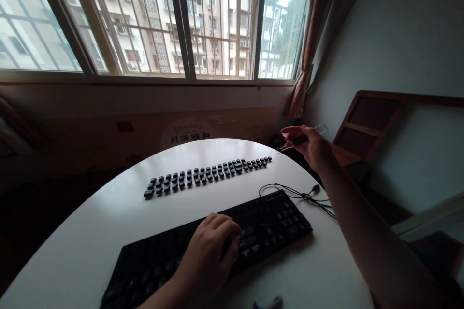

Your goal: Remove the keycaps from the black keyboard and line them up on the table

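A black keyboard (275, 219) lies on the round white table (90, 246), most of its keycaps removed. My left hand (210, 256) rests on the keyboard's middle with fingers curled down onto it. My right hand (308, 147) is raised past the table's right edge, pinching a small dark tool (300, 139) with a thin metal end. Rows of loose black keycaps (206, 174) lie lined up on the table beyond the keyboard.
The keyboard's black cable (300, 195) is coiled at the table's right side. A small bluish object (268, 303) lies at the near edge. A wooden frame (366, 125) leans on the right wall. Barred windows (163, 19) and a curtain (308, 48) stand behind.
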Demonstrator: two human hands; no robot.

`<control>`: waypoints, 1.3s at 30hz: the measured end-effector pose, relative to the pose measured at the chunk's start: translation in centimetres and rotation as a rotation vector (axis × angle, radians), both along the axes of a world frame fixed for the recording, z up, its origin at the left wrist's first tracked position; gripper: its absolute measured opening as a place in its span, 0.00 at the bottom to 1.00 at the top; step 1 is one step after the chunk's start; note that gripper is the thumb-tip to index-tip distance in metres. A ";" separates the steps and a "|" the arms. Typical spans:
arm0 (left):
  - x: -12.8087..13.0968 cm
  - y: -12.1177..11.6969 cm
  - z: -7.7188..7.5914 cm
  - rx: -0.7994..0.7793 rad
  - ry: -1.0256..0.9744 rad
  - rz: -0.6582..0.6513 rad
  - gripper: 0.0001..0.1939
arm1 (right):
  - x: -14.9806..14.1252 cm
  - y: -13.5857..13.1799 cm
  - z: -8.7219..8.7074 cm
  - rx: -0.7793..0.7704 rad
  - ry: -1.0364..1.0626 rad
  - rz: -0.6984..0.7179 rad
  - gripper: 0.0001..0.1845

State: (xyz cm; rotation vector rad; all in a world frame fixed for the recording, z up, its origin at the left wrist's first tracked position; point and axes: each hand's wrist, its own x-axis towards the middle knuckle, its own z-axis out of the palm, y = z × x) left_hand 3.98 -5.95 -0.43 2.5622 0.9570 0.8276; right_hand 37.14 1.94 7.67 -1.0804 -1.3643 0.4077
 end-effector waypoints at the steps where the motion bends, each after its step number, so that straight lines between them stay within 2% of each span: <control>1: 0.0 0.0 0.0 0.022 0.016 -0.008 0.08 | -0.4 -1.3 -0.1 -0.018 0.100 0.083 0.28; 3: 0.1 0.1 -0.1 0.053 0.046 -0.020 0.08 | -1.2 -4.0 -1.2 -0.118 0.188 0.179 0.30; 5: 0.2 0.1 -0.2 0.077 0.069 -0.028 0.09 | -1.7 -6.3 -3.0 -0.261 0.239 0.240 0.32; 8: 0.3 0.1 -0.4 0.117 0.096 -0.029 0.11 | -1.8 -8.7 -5.9 -0.404 0.308 0.295 0.23; 10: 0.4 0.1 -0.6 0.141 0.115 -0.022 0.12 | -1.8 -9.4 -7.2 -0.421 0.326 0.288 0.22; 14: 0.5 0.1 -1.0 0.166 0.168 -0.012 0.14 | -2.4 -8.9 -9.0 -0.351 0.334 0.192 0.22; 20: 0.5 0.3 -1.5 0.166 0.231 0.027 0.17 | -2.7 -7.8 -11.1 -0.298 0.054 -0.072 0.20; 24: 0.7 0.4 -1.7 0.148 0.242 0.024 0.17 | -2.3 -7.6 -11.6 -0.322 -0.068 -0.154 0.20; 39: 0.8 0.3 -1.5 0.139 0.224 0.029 0.16 | -3.0 -7.2 -10.2 -0.409 -0.266 -0.169 0.17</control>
